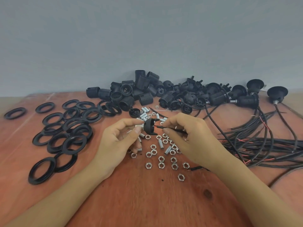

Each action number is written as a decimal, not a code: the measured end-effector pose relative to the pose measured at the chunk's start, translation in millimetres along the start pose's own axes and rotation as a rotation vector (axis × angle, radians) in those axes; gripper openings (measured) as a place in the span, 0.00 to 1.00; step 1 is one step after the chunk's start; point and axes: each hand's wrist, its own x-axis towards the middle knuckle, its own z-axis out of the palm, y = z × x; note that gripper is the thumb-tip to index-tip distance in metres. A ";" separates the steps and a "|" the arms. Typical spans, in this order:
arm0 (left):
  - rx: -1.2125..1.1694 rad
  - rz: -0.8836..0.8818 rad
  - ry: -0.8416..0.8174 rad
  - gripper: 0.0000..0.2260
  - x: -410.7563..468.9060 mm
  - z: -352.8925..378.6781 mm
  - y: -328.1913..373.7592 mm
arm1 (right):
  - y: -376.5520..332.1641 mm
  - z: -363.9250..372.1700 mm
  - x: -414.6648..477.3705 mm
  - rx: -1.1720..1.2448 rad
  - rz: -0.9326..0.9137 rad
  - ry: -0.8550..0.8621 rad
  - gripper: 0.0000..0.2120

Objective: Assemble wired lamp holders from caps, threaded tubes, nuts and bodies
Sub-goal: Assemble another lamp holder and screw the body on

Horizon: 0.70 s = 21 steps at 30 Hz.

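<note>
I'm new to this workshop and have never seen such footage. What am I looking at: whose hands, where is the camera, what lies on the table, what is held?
No machine here: a person works with bare hands, filmed by one camera worn on the head, looking forward and down. The left hand pinches a black cap; the right hand pinches a black cable whose end meets the cap. On the wooden table lie black rings at the left, a heap of black bodies at the back, nuts and threaded tubes in the middle, loose cables at the right.
</note>
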 end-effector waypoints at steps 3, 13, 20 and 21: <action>0.023 0.006 -0.015 0.09 -1.5 0.6 0.0 | -0.9 2.6 -1.3 -0.024 -0.042 -0.002 0.05; 0.051 0.036 -0.005 0.09 -0.9 0.9 1.2 | 3.7 5.9 -0.5 -0.029 -0.035 0.057 0.05; 0.113 0.077 -0.059 0.08 -3.4 1.0 1.1 | 1.6 6.3 -1.2 -0.044 -0.070 0.046 0.05; 0.118 0.080 -0.057 0.08 -3.2 0.6 1.3 | 1.1 6.4 -1.1 -0.047 -0.091 0.042 0.05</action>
